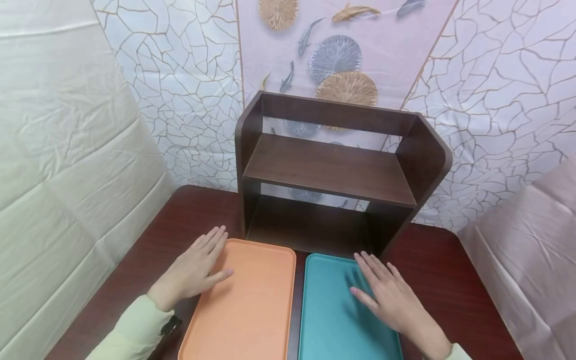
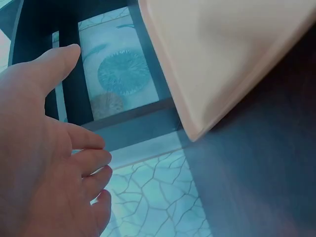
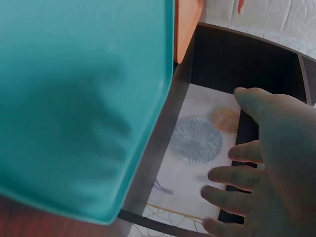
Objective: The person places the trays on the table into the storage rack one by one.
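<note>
- The left hand (image 1: 193, 272) lies flat, fingers straight, on the left edge of the orange tray (image 1: 245, 305).
- The right hand (image 1: 389, 297) rests flat, fingers spread, on the teal tray (image 1: 333, 320).
- The trays sit side by side on the bench (image 1: 450, 285), a narrow gap between them.
- A dark wooden shelf (image 1: 330, 170) stands just behind them, its lower bay facing the trays.
- Patterned sheets (image 1: 495, 100) hang behind it.

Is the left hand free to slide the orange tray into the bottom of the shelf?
Probably yes. The left hand lies open at the orange tray, and the shelf shows nothing in its bottom opening just behind.
</note>
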A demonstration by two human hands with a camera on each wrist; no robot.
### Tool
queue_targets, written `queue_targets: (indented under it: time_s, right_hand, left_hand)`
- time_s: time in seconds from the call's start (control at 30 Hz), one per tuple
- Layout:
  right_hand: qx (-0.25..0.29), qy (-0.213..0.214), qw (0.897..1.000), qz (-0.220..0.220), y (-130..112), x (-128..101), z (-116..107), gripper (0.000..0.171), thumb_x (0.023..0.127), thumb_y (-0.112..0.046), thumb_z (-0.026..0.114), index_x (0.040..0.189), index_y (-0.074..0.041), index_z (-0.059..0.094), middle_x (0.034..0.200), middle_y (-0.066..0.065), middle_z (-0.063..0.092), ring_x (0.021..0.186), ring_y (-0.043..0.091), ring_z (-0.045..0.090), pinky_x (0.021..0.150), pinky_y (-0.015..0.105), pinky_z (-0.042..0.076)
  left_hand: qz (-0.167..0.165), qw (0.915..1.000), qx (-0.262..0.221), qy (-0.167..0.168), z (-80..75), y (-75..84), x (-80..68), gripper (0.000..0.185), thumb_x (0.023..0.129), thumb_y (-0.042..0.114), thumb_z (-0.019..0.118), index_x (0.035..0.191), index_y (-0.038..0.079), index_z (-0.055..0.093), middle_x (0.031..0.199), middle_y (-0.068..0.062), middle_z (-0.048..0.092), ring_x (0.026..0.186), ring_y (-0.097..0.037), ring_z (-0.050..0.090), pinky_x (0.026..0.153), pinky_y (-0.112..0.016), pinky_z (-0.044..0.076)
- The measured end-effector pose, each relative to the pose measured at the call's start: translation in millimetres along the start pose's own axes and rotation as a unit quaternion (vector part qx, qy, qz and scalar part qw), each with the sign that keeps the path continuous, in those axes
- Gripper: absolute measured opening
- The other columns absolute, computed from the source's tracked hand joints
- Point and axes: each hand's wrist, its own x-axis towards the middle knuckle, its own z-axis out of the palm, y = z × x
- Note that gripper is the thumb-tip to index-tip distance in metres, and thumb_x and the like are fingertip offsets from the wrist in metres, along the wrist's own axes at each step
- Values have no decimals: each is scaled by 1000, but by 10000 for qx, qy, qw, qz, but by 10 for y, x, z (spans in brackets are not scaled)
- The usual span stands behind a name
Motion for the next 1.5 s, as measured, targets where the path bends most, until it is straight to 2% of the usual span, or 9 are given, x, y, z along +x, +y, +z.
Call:
queue_targets:
  time_s: [0.13, 0.27, 0.33, 0.47, 0.63, 0.93, 1.07, 1.27, 1.5]
  right_hand:
    - [249, 246, 9994, 10, 50, 17, -110, 63, 94, -33, 80, 144, -1, 61, 139, 20, 69, 122, 36, 72, 98, 56, 61]
    - [533, 49, 9980, 333, 124, 22, -224, 43, 90, -26, 84, 122, 1, 74, 111, 13, 79, 96, 27, 78, 80, 45, 66]
    - [705, -111, 9962, 501, 169, 17, -273, 35, 88, -24, 86, 111, 0, 77, 98, 8, 79, 83, 18, 75, 70, 36, 65]
    - [1138, -660, 9869, 937, 264, -21, -348, 18, 87, -20, 85, 92, -6, 76, 73, -3, 69, 62, 4, 57, 54, 22, 50]
    - [1462, -1399, 9680, 1487, 380, -101, -374, 18, 89, -22, 83, 77, -13, 73, 64, -6, 61, 57, 5, 49, 52, 21, 43]
    - [1656, -2237, 9348, 2207, 547, -202, -267, 27, 91, -22, 81, 69, -10, 72, 59, 3, 64, 61, 15, 59, 63, 31, 51]
    - [1956, -2313, 9214, 2436, 594, -279, -171, 26, 91, -21, 81, 69, -9, 73, 60, 3, 66, 60, 16, 62, 57, 30, 52]
    - [2728, -2323, 9033, 2361, 689, -384, -50, 24, 92, -19, 80, 75, -3, 74, 63, 6, 69, 58, 18, 67, 55, 33, 60]
    - [3235, -2445, 8797, 2484, 725, -426, 40, 25, 93, -19, 79, 77, 0, 74, 66, 8, 71, 61, 18, 69, 58, 36, 63]
  left_hand:
    - [-64, 9998, -141, -109, -118, -67, 16, 89, 101, 53, 63, 159, -10, 37, 168, -26, 37, 157, -42, 36, 127, -59, 35]
    - [-69, 9996, -145, -222, -305, -124, 54, 89, 102, 53, 61, 159, -11, 34, 168, -28, 36, 157, -44, 35, 127, -60, 34]
    - [-34, 9997, -112, -208, -411, -149, 80, 89, 103, 52, 62, 159, -11, 34, 167, -29, 36, 157, -45, 35, 128, -61, 34]
    - [44, 9998, -6, -174, -628, -197, 136, 88, 103, 49, 63, 159, -13, 33, 167, -31, 35, 157, -46, 34, 129, -61, 31]
    - [130, 9997, 114, -183, -935, -218, 234, 88, 104, 48, 61, 160, -12, 30, 168, -31, 33, 158, -47, 31, 129, -63, 29]
    - [231, 9995, 221, -29, -1543, -193, 474, 93, 105, 49, 60, 164, -10, 19, 174, -29, 20, 163, -45, 21, 133, -61, 22]
    - [261, 9992, 310, 76, -1817, -137, 614, 93, 105, 48, 60, 165, -8, 18, 175, -26, 18, 164, -42, 17, 134, -59, 18]
    - [360, 9979, 494, 229, -2170, -47, 813, 94, 106, 51, 57, 167, -6, 13, 176, -25, 15, 165, -41, 14, 135, -57, 16]
    - [423, 9969, 572, 348, -2379, 33, 1047, 92, 108, 51, 52, 167, -4, 8, 177, -23, 9, 166, -40, 10, 137, -53, 12]
